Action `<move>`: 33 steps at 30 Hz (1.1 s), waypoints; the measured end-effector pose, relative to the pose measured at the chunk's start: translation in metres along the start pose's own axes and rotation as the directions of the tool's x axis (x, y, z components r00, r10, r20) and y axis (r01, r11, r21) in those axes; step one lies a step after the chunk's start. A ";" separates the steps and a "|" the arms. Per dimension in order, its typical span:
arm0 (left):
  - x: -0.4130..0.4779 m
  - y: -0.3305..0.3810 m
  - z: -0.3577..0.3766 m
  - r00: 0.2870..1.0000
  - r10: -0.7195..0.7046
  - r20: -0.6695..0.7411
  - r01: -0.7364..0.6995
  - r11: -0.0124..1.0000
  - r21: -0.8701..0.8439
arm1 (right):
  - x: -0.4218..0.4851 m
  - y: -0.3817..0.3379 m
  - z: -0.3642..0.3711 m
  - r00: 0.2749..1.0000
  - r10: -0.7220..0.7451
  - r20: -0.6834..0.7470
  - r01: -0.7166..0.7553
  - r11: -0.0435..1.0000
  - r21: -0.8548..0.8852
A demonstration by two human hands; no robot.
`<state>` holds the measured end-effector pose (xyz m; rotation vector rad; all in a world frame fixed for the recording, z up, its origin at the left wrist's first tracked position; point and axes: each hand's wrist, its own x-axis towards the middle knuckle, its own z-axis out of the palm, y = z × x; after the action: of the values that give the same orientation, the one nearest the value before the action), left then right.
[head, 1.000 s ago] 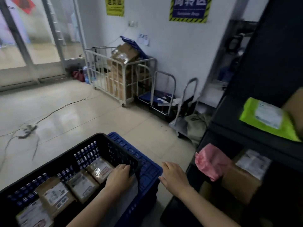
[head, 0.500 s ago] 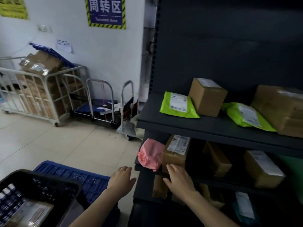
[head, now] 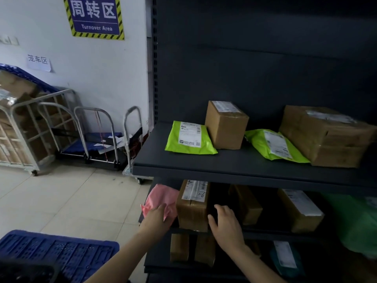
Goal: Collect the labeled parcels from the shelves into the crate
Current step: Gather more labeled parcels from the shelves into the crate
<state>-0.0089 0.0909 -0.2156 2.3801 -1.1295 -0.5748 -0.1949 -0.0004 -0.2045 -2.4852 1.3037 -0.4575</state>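
A brown labeled box (head: 192, 205) stands on the middle shelf (head: 265, 234) of a dark rack. My right hand (head: 225, 225) rests against its right side, fingers spread. My left hand (head: 156, 218) touches a pink bag (head: 161, 198) lying just left of the box. The upper shelf (head: 234, 162) carries two green mailers (head: 189, 138) (head: 275, 145) and two brown boxes (head: 225, 124) (head: 328, 135). More boxes (head: 299, 210) sit further right and on the lowest shelf. The black crate (head: 28, 271) shows only at the bottom left corner, on a blue crate (head: 59, 252).
A wire cage trolley (head: 26, 127) full of cartons and two folding hand carts (head: 98, 137) stand along the white wall to the left. Tiled floor (head: 67, 201) lies between them and the rack. A green bag (head: 359, 223) fills the middle shelf's right end.
My view has swung from the crate to the rack. Both hands left the crate and reached the middle shelf, the left onto the pink bag, the right beside the brown box.
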 end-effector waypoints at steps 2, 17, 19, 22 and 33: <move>0.009 0.012 0.004 1.000 -0.001 0.005 0.002 0.988 -0.154 | 0.011 0.001 0.000 0.997 0.075 0.032 -0.078 0.993 0.091; 0.008 0.054 0.030 0.983 0.100 0.154 0.013 0.798 -0.603 | 0.002 0.024 0.009 0.944 0.231 0.236 -0.331 0.647 0.687; 0.002 0.058 0.035 0.981 0.113 0.158 0.009 0.785 -0.620 | -0.004 0.028 0.008 0.947 0.238 0.215 -0.320 0.644 0.695; -0.004 0.060 0.042 0.979 0.118 0.165 0.017 0.762 -0.647 | -0.011 0.035 0.008 0.950 0.245 0.196 -0.310 0.650 0.693; -0.015 0.063 0.046 0.975 0.122 0.187 0.046 0.708 -0.705 | -0.020 0.042 0.010 0.968 0.181 0.175 -0.252 0.714 0.654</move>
<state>-0.0809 0.0568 -0.2160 1.6378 -0.8199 -1.0614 -0.2328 -0.0059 -0.2332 -1.7017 1.1078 -0.6088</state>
